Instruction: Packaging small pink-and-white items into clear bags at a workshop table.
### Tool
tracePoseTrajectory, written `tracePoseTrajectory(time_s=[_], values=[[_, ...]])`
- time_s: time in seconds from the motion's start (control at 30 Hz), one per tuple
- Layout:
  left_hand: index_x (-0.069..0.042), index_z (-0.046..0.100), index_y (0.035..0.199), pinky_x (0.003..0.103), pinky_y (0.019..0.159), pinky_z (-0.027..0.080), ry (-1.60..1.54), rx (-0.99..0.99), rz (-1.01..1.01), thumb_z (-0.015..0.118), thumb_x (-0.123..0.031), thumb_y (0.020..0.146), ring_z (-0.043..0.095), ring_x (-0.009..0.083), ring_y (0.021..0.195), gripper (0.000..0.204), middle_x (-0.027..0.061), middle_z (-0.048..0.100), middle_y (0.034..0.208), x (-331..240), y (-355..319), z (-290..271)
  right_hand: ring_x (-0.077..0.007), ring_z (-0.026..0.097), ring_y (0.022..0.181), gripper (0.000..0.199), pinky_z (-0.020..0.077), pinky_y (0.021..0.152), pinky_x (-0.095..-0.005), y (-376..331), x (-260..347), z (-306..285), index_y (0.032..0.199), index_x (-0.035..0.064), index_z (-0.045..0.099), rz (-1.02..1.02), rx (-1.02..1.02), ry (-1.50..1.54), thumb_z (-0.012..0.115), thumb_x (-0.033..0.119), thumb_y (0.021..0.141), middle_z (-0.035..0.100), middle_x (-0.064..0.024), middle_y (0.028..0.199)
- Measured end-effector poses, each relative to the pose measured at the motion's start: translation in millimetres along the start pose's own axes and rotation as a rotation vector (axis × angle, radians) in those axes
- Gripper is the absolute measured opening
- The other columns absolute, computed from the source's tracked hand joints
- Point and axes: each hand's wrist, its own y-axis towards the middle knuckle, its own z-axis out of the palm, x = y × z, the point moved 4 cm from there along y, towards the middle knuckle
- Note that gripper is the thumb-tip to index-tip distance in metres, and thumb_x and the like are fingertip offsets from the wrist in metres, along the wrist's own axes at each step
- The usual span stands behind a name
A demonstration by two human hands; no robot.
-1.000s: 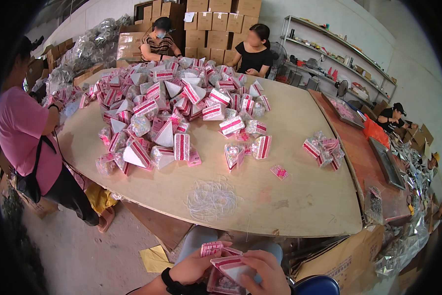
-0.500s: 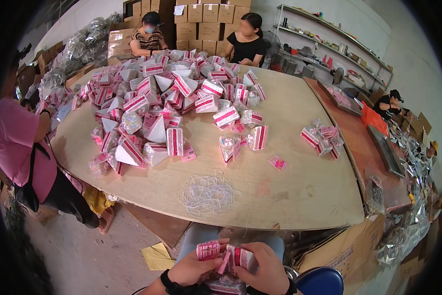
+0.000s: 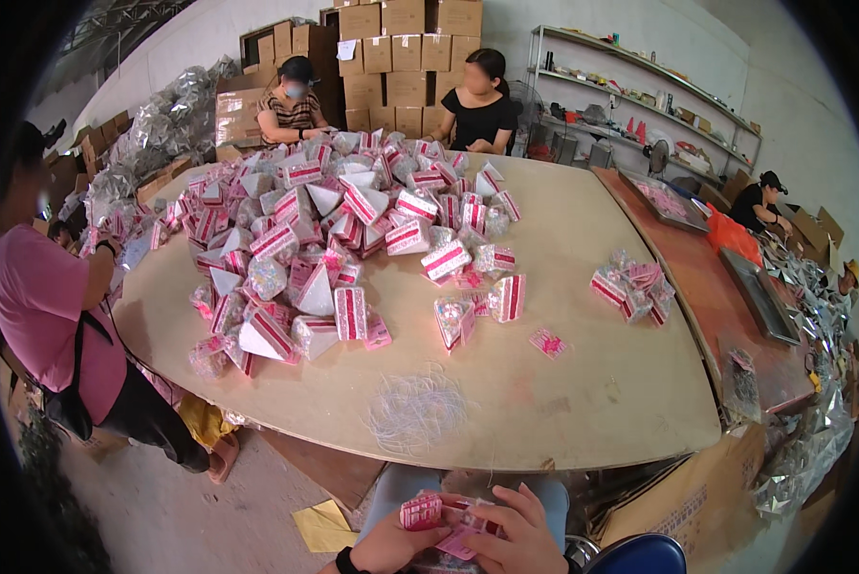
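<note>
Above my lap, at the near table edge, both my hands are closed round cake-slice ornaments. My left hand (image 3: 391,543) grips a pink-and-white slice (image 3: 421,512). My right hand (image 3: 520,531) bends its fingers over another slice, mostly hidden under them. Between the hands hangs a pink card tag (image 3: 458,543). On the table (image 3: 602,411) ahead lies a tangle of thin white strings (image 3: 415,411). Beyond it, two ornaments (image 3: 482,306) sit together, with a loose pink card (image 3: 547,342) to their right.
A big heap of cake-slice ornaments (image 3: 305,230) covers the table's far left. A small cluster (image 3: 632,287) lies at the right. Metal trays (image 3: 759,295) rest on the reddish side table. A person in pink (image 3: 56,297) stands at the left; others sit around. A blue stool (image 3: 640,555) is beside me.
My view has tilted, so the table sits lower in it. My right fingers have moved over the ornament, and the card tag between my hands now shows flatter.
</note>
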Motion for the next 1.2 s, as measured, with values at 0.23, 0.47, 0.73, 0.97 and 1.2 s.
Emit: tracePoseTrajectory(time_s=[0.23,0.47,0.73,0.97,1.2], values=[[-0.003,0.059,0.101,0.024,0.068,0.046,0.589,-0.254,0.103,0.059,-0.008,0.085,0.057,0.0115,0.074,0.017,0.0044,0.062,0.082,-17,-9,-3,-0.0284,0.053,0.088,0.029,0.0397,0.083,-0.0407,5,-6,-23,0.087,0.0149,0.067,0.006,-0.085,0.109,0.061,-0.003,0.065,0.057,-0.0062,0.084],[-0.002,0.059,0.094,0.027,0.064,0.046,0.846,-0.382,0.388,0.063,-0.007,0.081,0.057,0.0146,0.071,0.015,0.0067,0.061,0.078,-36,-18,-12,-0.0282,0.052,0.071,0.018,0.0414,0.061,-0.0368,0,-4,-45,0.087,0.0087,0.066,0.150,0.076,0.199,0.064,0.002,0.070,0.054,-0.0101,0.077],[-0.001,0.055,0.088,0.023,0.060,0.042,0.329,-0.253,0.639,0.052,-0.044,0.087,0.051,0.0102,0.066,0.043,0.0021,0.055,0.074,-22,-20,-1,-0.0302,0.056,0.073,0.009,0.0454,0.063,-0.0367,7,24,-7,0.083,0.0055,0.063,0.040,0.411,0.574,0.061,0.012,0.078,0.056,-0.0116,0.082],[0.006,0.055,0.104,0.035,0.075,0.047,0.660,-0.145,0.763,0.034,-0.055,0.089,0.060,0.0263,0.084,0.066,0.0165,0.061,0.091,-26,-32,17,-0.0328,0.056,0.072,0.010,0.0456,0.063,-0.0371,15,15,13,0.083,0.0031,0.062,0.145,0.137,0.568,0.060,0.006,0.074,0.058,-0.0146,0.078],[0.005,0.054,0.108,0.035,0.079,0.046,0.550,0.026,0.657,0.035,-0.055,0.089,0.059,0.0279,0.088,0.066,0.0174,0.061,0.094,-35,-29,29,-0.0340,0.056,0.071,0.007,0.0456,0.060,-0.0380,13,6,3,0.078,0.0020,0.059,0.325,-0.041,0.417,0.060,0.003,0.071,0.057,-0.0155,0.076]])
